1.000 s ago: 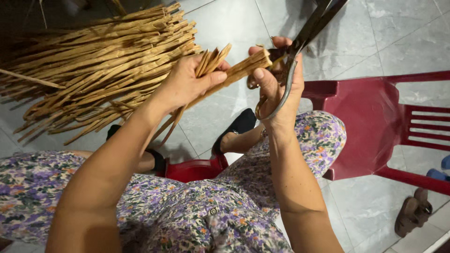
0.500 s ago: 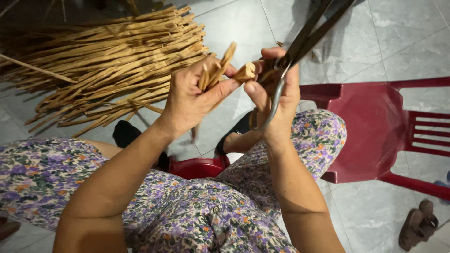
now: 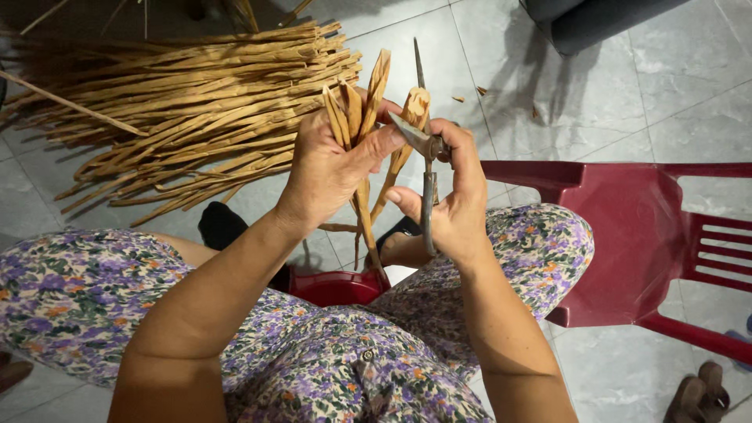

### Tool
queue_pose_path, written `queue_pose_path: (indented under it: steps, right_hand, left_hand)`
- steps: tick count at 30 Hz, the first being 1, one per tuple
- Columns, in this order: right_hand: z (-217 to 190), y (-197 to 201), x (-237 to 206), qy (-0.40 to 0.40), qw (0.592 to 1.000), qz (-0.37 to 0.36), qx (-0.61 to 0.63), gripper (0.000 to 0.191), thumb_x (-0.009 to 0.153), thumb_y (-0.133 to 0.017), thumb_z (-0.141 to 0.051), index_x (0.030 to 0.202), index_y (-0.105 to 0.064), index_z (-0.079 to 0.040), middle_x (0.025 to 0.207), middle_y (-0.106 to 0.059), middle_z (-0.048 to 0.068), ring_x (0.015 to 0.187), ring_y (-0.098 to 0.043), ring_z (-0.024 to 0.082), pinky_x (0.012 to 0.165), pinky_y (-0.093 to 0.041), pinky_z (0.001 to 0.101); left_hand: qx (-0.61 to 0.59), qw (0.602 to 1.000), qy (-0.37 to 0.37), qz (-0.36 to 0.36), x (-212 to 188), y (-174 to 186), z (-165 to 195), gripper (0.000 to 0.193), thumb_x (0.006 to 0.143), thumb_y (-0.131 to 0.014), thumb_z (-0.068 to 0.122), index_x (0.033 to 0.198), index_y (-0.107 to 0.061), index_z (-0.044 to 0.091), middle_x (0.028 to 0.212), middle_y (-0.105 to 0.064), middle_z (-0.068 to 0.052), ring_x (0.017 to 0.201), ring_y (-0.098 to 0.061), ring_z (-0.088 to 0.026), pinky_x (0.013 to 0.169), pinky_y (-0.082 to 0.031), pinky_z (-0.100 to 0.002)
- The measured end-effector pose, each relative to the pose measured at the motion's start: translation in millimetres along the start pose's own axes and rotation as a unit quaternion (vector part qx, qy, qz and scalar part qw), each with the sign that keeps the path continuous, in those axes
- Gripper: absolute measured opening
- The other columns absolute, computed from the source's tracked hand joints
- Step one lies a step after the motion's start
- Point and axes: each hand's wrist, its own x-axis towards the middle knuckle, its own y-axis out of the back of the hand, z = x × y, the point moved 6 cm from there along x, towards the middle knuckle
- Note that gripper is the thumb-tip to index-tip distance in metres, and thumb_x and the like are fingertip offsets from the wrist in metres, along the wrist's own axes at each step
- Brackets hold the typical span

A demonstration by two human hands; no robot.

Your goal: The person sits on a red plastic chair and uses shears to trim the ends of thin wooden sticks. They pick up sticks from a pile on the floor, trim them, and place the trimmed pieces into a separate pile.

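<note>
While the left hand (image 3: 333,168) wraps tight around a small bundle of tan strips (image 3: 356,117), the strips stand nearly upright in the fist, tips fanning out above the knuckles and tails hanging down below the palm toward the red tub (image 3: 337,288) between the knees. The thumb presses across the front of the bundle, clamping it firmly. Over on the other side, the right hand (image 3: 446,207) is closed around a pair of metal shears (image 3: 427,164), handles running down through the palm, blades pointing up and apart. One blade reaches up past the strips; the other lies against a single strip (image 3: 415,106) right at the left thumb. Whether the blade has bitten into it, I cannot tell. Both hands are held close together above the lap, almost touching at the thumbs. Beyond them, on the grey tiled floor (image 3: 595,102), a large pile of long tan strips (image 3: 180,102) lies spread out on its side. A dark red plastic chair (image 3: 650,235) lies just beside the right knee, and a few small offcuts (image 3: 470,95) dot the tiles near the shears' tip.
</note>
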Motion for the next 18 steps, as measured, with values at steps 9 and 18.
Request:
queue_pose_path:
  steps: [9,18]
  right_hand:
    - [-2.6,2.0,-1.4,0.011,1.000,0.026,-0.011,0.070,0.082,-0.093,-0.037,0.134,-0.062,-0.002,0.100,-0.056,0.000,0.081,-0.051,0.007,0.070,-0.044,0.0217]
    - [4.0,-3.3,-4.2,-0.041,0.998,0.044,0.033,0.062,0.082,-0.093,-0.024,0.133,-0.066,0.000,0.089,-0.053,-0.007,0.077,-0.045,0.003,0.067,-0.039,0.0185]
  left_hand:
    - [0.015,1.000,-0.007,-0.009,1.6,-5.4,2.7,0.014,0.103,-0.072,0.016,0.111,-0.070,0.004,0.077,-0.064,0.003,0.062,-0.057,-0.003,0.053,-0.047,-0.020]
    - [-0.002,1.000,0.027,0.015,3.4,-2.4,6.1,0.016,0.102,-0.074,0.018,0.107,-0.070,0.002,0.074,-0.063,0.002,0.060,-0.055,-0.004,0.052,-0.046,-0.020]
